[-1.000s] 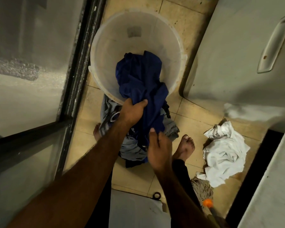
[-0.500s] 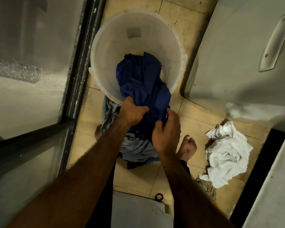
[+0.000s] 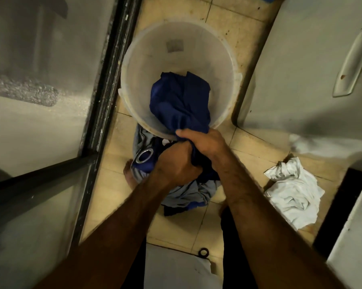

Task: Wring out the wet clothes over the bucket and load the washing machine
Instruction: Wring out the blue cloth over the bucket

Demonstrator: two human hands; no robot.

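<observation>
Blue cloth (image 3: pixel 180 101): dark blue, bunched up. The far end sits down inside the bucket and the near end comes up over the near rim into both fists.
Left hand (image 3: pixel 176 163): fingers curled tight round the near part of the blue cloth, just on the near side of the bucket rim.
Right hand (image 3: pixel 203 142): clamped on the same cloth right at the rim, pressed up against the left hand, so the two are together, not apart.
Bucket (image 3: pixel 155 59): translucent white plastic, standing on the floor at the far side. Can't tell if there's any water in it.
Grey fabric (image 3: pixel 188 192): heaped on the floor under the hands, touching the bucket's near side, with a metal eyelet (image 3: pixel 144 156) showing on the left.
White cloth (image 3: pixel 292 188): crumpled on the floor off to the right, well apart from the bucket.
Floor (image 3: pixel 249 147): beige tiles, kinda grubby.
White appliance (image 3: pixel 311 59): far right, with a long handle (image 3: pixel 353 63).
Glass door (image 3: pixel 40 101): fills the left side, dark frame.
</observation>
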